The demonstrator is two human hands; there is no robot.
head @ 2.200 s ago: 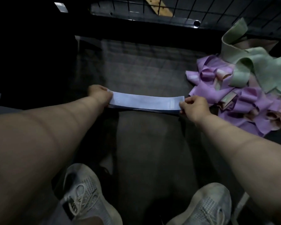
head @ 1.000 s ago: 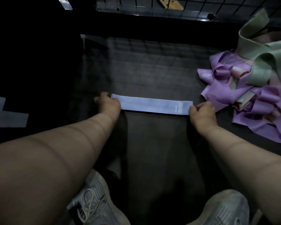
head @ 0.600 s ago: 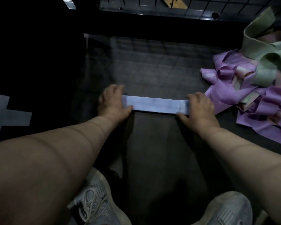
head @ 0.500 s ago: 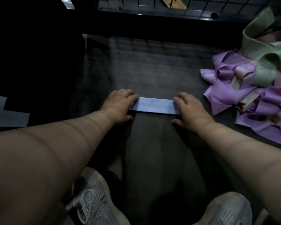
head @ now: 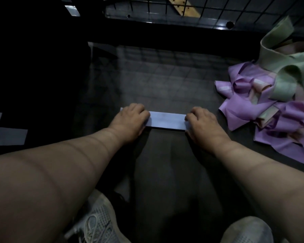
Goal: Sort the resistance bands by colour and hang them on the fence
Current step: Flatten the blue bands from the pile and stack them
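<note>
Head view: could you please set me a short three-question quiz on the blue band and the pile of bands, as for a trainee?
1. True or false: the blue band already hangs on the fence.
2. Fill in: the left hand and the right hand each grip one ____ of the blue band.
3. Where is the pile of purple and green bands? A: left of the left hand. B: right of the right hand. C: behind the fence.
Key: 1 false, it lies flat on the dark floor. 2 end. 3 B.
</note>
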